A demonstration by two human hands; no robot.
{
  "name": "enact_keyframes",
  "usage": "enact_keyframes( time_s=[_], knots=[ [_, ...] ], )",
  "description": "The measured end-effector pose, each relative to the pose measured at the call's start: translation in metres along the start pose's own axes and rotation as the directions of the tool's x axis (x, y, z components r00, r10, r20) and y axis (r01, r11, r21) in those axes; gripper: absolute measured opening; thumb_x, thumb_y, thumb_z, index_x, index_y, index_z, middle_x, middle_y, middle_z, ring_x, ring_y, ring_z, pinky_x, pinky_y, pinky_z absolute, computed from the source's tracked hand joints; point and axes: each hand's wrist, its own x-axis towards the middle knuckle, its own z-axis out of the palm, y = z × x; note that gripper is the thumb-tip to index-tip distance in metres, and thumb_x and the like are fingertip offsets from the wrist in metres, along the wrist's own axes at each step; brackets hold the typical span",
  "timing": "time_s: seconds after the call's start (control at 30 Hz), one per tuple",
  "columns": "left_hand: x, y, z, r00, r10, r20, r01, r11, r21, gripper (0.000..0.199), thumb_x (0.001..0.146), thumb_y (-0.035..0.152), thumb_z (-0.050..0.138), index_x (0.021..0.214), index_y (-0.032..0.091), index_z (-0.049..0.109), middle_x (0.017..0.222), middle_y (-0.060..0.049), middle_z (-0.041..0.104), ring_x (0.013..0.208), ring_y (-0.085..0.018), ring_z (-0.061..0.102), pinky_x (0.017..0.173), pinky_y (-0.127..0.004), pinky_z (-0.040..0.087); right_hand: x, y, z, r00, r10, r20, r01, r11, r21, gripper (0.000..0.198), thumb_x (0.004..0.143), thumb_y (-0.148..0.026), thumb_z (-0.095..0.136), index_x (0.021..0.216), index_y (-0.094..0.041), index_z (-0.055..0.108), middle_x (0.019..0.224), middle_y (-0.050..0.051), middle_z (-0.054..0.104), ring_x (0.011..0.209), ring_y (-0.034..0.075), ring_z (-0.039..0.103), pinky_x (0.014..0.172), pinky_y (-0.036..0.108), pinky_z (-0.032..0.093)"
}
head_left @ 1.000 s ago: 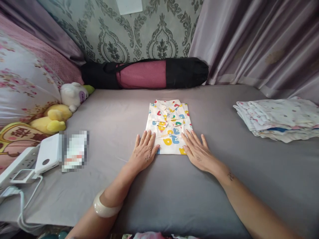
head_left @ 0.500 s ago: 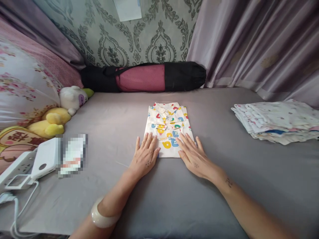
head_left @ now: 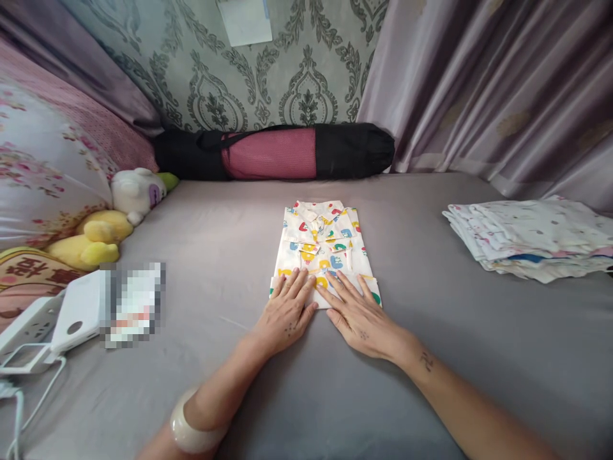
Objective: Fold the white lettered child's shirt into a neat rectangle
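Printed shirt (head_left: 322,246), hands now closer together

Folded garment (head_left: 323,246) left of cloth stack (head_left: 531,236)

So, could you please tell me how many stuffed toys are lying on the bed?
2: a white plush toy at the left edge near the pillow, and a yellow plush toy just in front of it. Others may be hidden.

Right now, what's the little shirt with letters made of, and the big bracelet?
The little shirt looks like soft, matte cotton-type cloth: it folds flat and creases, with printed coloured letters. The big bracelet on the left arm looks hard, smooth and glossy, pale cream, perhaps jade, stone or plastic; its shine suggests that, but I can't tell which.
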Motion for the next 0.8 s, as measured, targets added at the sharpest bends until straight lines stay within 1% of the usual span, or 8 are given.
enact_keyframes(
  time_s=[0.07,0.13,0.2,0.27,0.37,0.5,0.67,0.8],
  knots=[
    [0.000,0.002,-0.006,0.999,0.029,-0.029,-0.030,0.999,-0.041,0.050,0.098,0.039,0.037,0.144,0.018,0.037,0.152,-0.014,0.035,0.143,-0.027,0.026,0.114,-0.053,0.026,-0.002,-0.002,-0.003,1.000,-0.007,-0.002,0.007,1.000,0.008,0.052,0.101,-0.031,0.031,0.152,-0.032,0.020,0.159,0.003,0.014,0.145,0.026,0.008,0.116,0.059,0.014],
    [0.000,0.005,-0.011,0.996,0.042,-0.077,-0.049,0.995,-0.091,0.046,0.096,0.041,0.046,0.137,0.021,0.046,0.146,-0.014,0.044,0.137,-0.029,0.037,0.110,-0.052,0.033,-0.005,-0.005,-0.006,1.000,-0.019,0.000,0.019,1.000,0.021,0.052,0.101,-0.031,0.030,0.152,-0.032,0.020,0.159,0.002,0.014,0.145,0.025,0.008,0.116,0.058,0.015],
    [0.001,0.007,-0.015,0.993,0.036,-0.115,-0.053,0.987,-0.149,0.039,0.091,0.044,0.054,0.124,0.023,0.056,0.131,-0.012,0.056,0.123,-0.028,0.051,0.101,-0.047,0.043,-0.008,-0.007,-0.007,0.999,-0.033,0.006,0.032,0.999,0.036,0.052,0.101,-0.030,0.031,0.152,-0.032,0.020,0.159,0.001,0.015,0.145,0.025,0.009,0.117,0.057,0.015],
    [0.003,0.007,-0.017,0.991,0.033,-0.131,-0.059,0.977,-0.203,0.030,0.089,0.042,0.059,0.113,0.024,0.060,0.114,-0.009,0.063,0.106,-0.024,0.059,0.091,-0.041,0.050,-0.010,-0.008,-0.007,0.999,-0.044,0.015,0.043,0.998,0.050,0.053,0.101,-0.029,0.032,0.152,-0.032,0.020,0.158,0.001,0.017,0.145,0.025,0.010,0.117,0.057,0.016],
    [0.003,0.006,-0.016,0.990,0.042,-0.133,-0.073,0.968,-0.239,0.019,0.090,0.035,0.058,0.105,0.022,0.060,0.103,-0.006,0.065,0.096,-0.021,0.060,0.086,-0.037,0.051,-0.011,-0.006,-0.006,0.998,-0.050,0.028,0.048,0.996,0.068,0.053,0.100,-0.029,0.032,0.152,-0.032,0.020,0.158,0.000,0.018,0.145,0.025,0.011,0.117,0.056,0.015],
    [0.003,0.005,-0.016,0.991,0.072,-0.116,-0.093,0.977,-0.193,0.010,0.092,0.030,0.055,0.093,0.020,0.059,0.098,-0.005,0.065,0.091,-0.020,0.059,0.082,-0.035,0.050,-0.011,-0.002,-0.005,0.999,-0.047,0.008,0.046,0.994,0.104,0.057,0.100,-0.031,0.034,0.153,-0.027,0.016,0.157,0.001,0.020,0.145,0.022,0.014,0.119,0.052,0.015],
    [0.003,0.009,-0.017,0.974,0.179,-0.142,-0.189,0.980,-0.062,0.018,0.097,0.023,0.042,0.094,0.020,0.060,0.094,-0.005,0.065,0.087,-0.019,0.059,0.076,-0.033,0.048,-0.010,0.000,0.001,0.995,-0.031,-0.090,0.041,0.993,0.114,0.058,0.097,-0.029,0.038,0.152,-0.024,0.020,0.154,0.002,0.029,0.143,0.021,0.021,0.119,0.050,0.019],
    [0.005,0.010,-0.018,0.965,0.209,-0.157,-0.213,0.977,-0.008,0.021,0.097,0.018,0.038,0.093,0.019,0.059,0.091,-0.005,0.064,0.084,-0.019,0.059,0.074,-0.033,0.048,-0.007,0.001,0.007,0.987,-0.025,-0.159,0.039,0.995,0.089,0.057,0.095,-0.028,0.043,0.150,-0.025,0.029,0.151,0.004,0.037,0.141,0.023,0.027,0.117,0.050,0.025]
  ],
)
